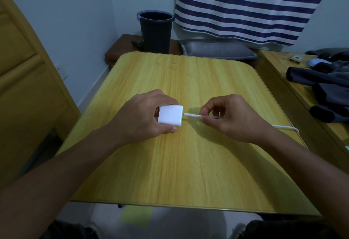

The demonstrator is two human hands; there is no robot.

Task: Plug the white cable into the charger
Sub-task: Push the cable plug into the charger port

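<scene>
A white cube-shaped charger point(170, 116) rests on the yellow wooden table point(188, 172) near its middle. My left hand point(139, 118) grips it from the left, thumb at the front, fingers behind. The white cable point(191, 115) has its plug end touching the charger's right face. My right hand point(232, 119) pinches the cable just right of the plug, between thumb and forefinger. The rest of the cable runs under my right hand and reappears near the table's right edge.
A dark bin point(155, 31) and a grey cushion point(217, 49) stand beyond the table's far edge. Dark clothing point(324, 86) lies on a second wooden surface to the right. A yellow cabinet point(22, 87) stands at the left. A striped cloth point(255, 6) hangs behind.
</scene>
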